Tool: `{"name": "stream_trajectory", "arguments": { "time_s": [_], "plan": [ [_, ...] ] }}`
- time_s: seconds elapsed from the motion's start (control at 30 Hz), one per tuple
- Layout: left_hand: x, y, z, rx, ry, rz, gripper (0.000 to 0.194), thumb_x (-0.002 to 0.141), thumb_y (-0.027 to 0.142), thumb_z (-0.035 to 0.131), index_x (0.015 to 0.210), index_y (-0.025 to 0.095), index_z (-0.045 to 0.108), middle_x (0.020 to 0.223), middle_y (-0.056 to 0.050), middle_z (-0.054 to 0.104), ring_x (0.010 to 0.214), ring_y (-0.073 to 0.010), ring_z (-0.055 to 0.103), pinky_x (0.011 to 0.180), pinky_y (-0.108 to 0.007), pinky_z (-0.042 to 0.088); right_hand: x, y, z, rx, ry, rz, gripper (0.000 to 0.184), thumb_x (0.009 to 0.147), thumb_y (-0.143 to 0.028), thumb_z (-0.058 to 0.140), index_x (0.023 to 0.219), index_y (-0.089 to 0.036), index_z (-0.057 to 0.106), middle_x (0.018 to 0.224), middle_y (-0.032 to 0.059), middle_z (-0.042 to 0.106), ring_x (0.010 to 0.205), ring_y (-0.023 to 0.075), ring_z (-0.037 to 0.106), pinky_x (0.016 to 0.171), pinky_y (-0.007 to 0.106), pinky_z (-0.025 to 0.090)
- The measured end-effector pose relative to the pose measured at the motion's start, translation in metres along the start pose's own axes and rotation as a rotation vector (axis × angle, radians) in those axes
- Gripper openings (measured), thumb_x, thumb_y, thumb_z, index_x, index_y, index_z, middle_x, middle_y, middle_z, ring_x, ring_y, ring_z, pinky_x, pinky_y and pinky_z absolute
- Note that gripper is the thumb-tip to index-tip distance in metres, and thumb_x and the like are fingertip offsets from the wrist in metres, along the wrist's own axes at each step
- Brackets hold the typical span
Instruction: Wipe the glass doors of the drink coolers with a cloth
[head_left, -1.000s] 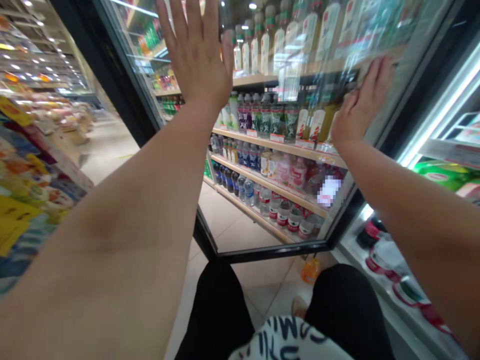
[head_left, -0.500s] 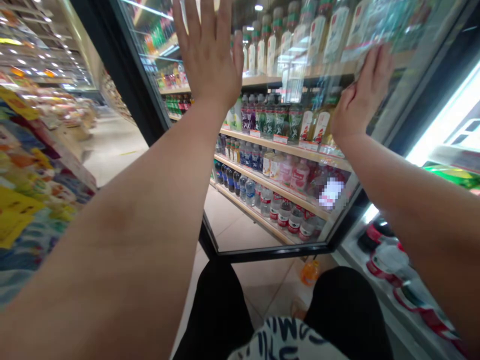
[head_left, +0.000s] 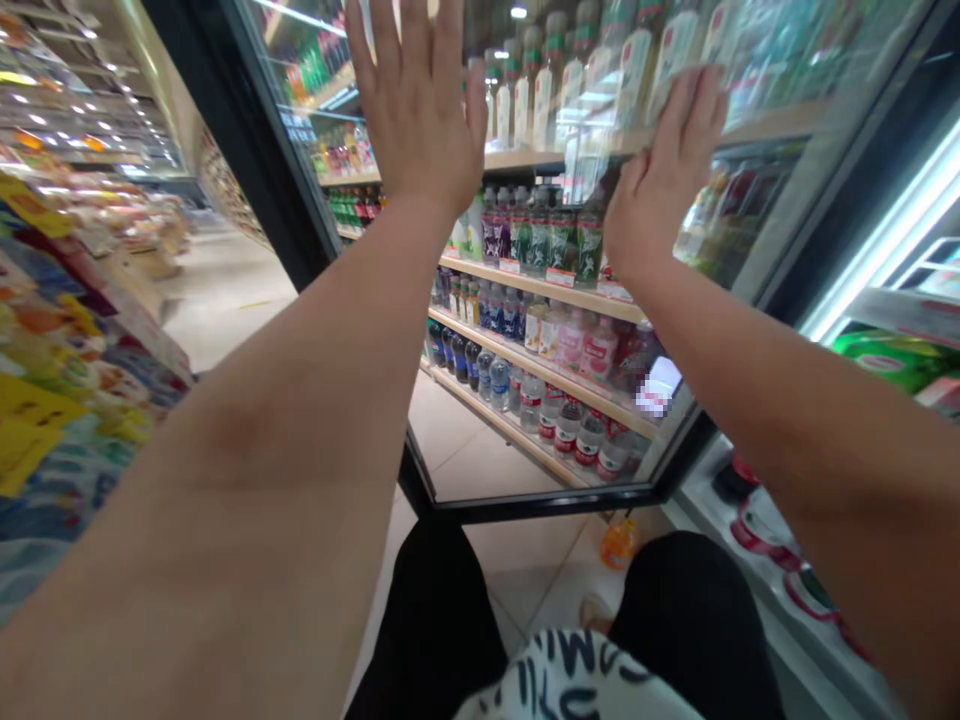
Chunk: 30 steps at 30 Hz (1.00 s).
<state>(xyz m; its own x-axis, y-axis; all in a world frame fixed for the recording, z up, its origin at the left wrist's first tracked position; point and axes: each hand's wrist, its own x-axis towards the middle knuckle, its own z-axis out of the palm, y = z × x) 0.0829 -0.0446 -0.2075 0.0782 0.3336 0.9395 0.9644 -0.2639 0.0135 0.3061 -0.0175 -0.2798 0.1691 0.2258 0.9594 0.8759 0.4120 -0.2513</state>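
My left hand (head_left: 420, 105) is pressed flat, fingers spread, on the glass pane of a cooler door (head_left: 697, 230) near its top. My right hand (head_left: 664, 170) lies open on the same pane, further down and to the right. Neither hand holds anything. The door's black frame (head_left: 540, 508) runs along the bottom of the glass. Through and behind the pane stand wooden shelves of bottled drinks (head_left: 540, 240), including water and juice bottles. My forearms hide the lower left of the view.
A shop aisle with colourful packaged goods (head_left: 60, 400) lies to the left. An orange bottle (head_left: 619, 543) sits on the tiled floor (head_left: 525, 590) by my black-trousered legs (head_left: 690, 620). Red-labelled bottles (head_left: 765, 530) stand in the cooler at lower right.
My right hand has moved left and slightly up across the glass, uncovering more of the cooler behind it. My left hand has stayed almost in place.
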Motion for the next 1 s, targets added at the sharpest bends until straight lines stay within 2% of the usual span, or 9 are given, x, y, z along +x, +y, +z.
{"name": "stream_trajectory", "arguments": {
  "time_s": [0.07, 0.13, 0.17, 0.27, 0.37, 0.57, 0.77, 0.9, 1.0],
  "plan": [
    [0.0, 0.0, 0.001, 0.017, -0.022, -0.012, 0.061, 0.105, 0.03, 0.043, 0.163, 0.023, 0.026, 0.168, 0.002, 0.016, 0.156, -0.0238, -0.002, 0.126, -0.039, -0.015, -0.009, -0.006, 0.0, 0.016, -0.122, -0.122, 0.075, 0.087, -0.019, 0.036, 0.161, -0.029, 0.026, 0.167, -0.004, 0.024, 0.158, 0.0222, 0.01, 0.128, 0.055, 0.013],
    [-0.001, -0.001, 0.002, 0.097, -0.032, 0.01, 0.057, 0.11, 0.033, 0.035, 0.164, 0.022, 0.019, 0.169, -0.002, 0.011, 0.152, -0.0148, -0.022, 0.121, -0.034, -0.024, -0.014, -0.008, 0.001, 0.029, -0.235, -0.257, 0.073, 0.091, -0.024, 0.036, 0.158, -0.047, 0.02, 0.165, -0.016, 0.024, 0.158, 0.0179, 0.007, 0.129, 0.054, 0.013],
    [-0.001, -0.002, 0.003, 0.153, -0.022, 0.027, 0.056, 0.112, 0.035, 0.031, 0.164, 0.022, 0.016, 0.169, -0.004, 0.011, 0.142, -0.0078, -0.037, 0.116, -0.029, -0.03, -0.014, -0.01, 0.003, 0.03, -0.252, -0.277, 0.072, 0.092, -0.025, 0.036, 0.158, -0.049, 0.02, 0.165, -0.0177, 0.024, 0.158, 0.0171, 0.006, 0.129, 0.053, 0.014],
    [-0.003, -0.005, 0.004, 0.297, 0.021, 0.069, 0.053, 0.114, 0.039, 0.024, 0.163, 0.023, 0.015, 0.168, -0.006, 0.015, 0.105, 0.0023, -0.055, 0.105, -0.02, -0.036, -0.007, -0.023, 0.01, -0.005, -0.176, -0.187, 0.07, 0.091, -0.018, 0.036, 0.16, -0.03, 0.027, 0.167, -0.0093, 0.023, 0.157, 0.0186, 0.007, 0.13, 0.05, 0.015],
    [0.0, -0.009, 0.011, 0.324, 0.052, 0.103, 0.055, 0.113, 0.039, 0.028, 0.163, 0.021, 0.016, 0.168, -0.008, 0.018, 0.106, 0.0, -0.054, 0.106, -0.02, -0.036, -0.003, -0.038, 0.013, -0.064, -0.108, -0.131, 0.068, 0.092, -0.016, 0.032, 0.16, -0.021, 0.027, 0.168, -0.0057, 0.021, 0.157, 0.0199, 0.009, 0.129, 0.049, 0.014],
    [0.016, -0.019, 0.031, 0.325, 0.088, 0.047, 0.059, 0.109, 0.028, 0.041, 0.163, 0.021, 0.02, 0.167, -0.008, 0.021, 0.107, -0.0019, -0.056, 0.101, -0.027, -0.046, -0.015, -0.039, 0.0, -0.06, -0.334, -0.433, 0.065, 0.097, -0.031, 0.024, 0.162, -0.038, 0.023, 0.164, -0.0182, 0.023, 0.158, 0.0179, 0.008, 0.131, 0.047, 0.016],
    [0.012, -0.017, 0.025, 0.337, 0.074, 0.078, 0.056, 0.112, 0.035, 0.031, 0.164, 0.019, 0.018, 0.167, -0.009, 0.019, 0.108, -0.0016, -0.056, 0.103, -0.023, -0.045, -0.012, -0.058, 0.009, -0.024, -0.183, -0.299, 0.075, 0.09, -0.026, 0.024, 0.16, -0.05, 0.016, 0.158, -0.0252, 0.031, 0.157, 0.0161, 0.012, 0.129, 0.045, 0.019],
    [0.014, -0.02, 0.029, 0.328, 0.09, 0.074, 0.057, 0.11, 0.032, 0.037, 0.164, 0.019, 0.021, 0.167, -0.006, 0.022, 0.107, -0.001, -0.057, 0.101, -0.025, -0.047, -0.008, -0.063, 0.009, -0.022, -0.303, -0.459, 0.069, 0.093, -0.027, 0.027, 0.16, -0.043, 0.024, 0.162, -0.0224, 0.025, 0.157, 0.0143, 0.012, 0.131, 0.042, 0.018],
    [0.017, -0.025, 0.035, 0.288, 0.143, 0.117, 0.055, 0.11, 0.033, 0.035, 0.163, 0.019, 0.025, 0.166, -0.007, 0.024, 0.11, 0.0011, -0.056, 0.106, -0.025, -0.043, 0.007, -0.065, 0.014, 0.031, -0.254, -0.466, 0.068, 0.09, -0.025, 0.03, 0.158, -0.034, 0.034, 0.164, -0.0167, 0.026, 0.156, 0.0172, 0.017, 0.13, 0.045, 0.022]
  ]
}}
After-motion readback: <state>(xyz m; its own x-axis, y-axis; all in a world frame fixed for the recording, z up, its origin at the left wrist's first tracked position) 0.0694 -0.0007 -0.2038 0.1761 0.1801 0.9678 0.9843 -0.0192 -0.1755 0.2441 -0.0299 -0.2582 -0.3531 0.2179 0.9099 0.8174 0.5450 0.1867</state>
